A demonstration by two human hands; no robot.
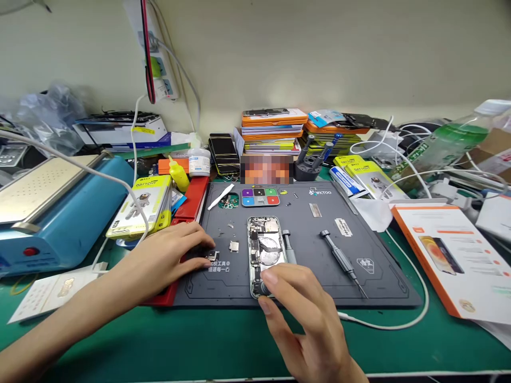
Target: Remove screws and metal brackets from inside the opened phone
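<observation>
An opened phone (266,242) lies on the dark work mat, its inner boards and a round coil showing. My right hand (309,314) is over its lower end, thumb and forefinger apart at the bottom edge, with nothing visible between them. To the left, my left hand (187,250) rests on the mat, thumb and fingertips closed around a small dark and silver phone part (214,256). A small metal piece (234,246) lies between that hand and the phone. One screwdriver (288,246) stands out beside the phone's right side, and another screwdriver (343,261) lies further right.
On the mat (383,287) are a colored magnetic screw tray (260,197), white tweezers (221,197) and small metal plates. A blue machine (72,213) and battery boxes (139,202) stand left. A phone box (451,260), a white cable and a tilted bottle (451,141) are right.
</observation>
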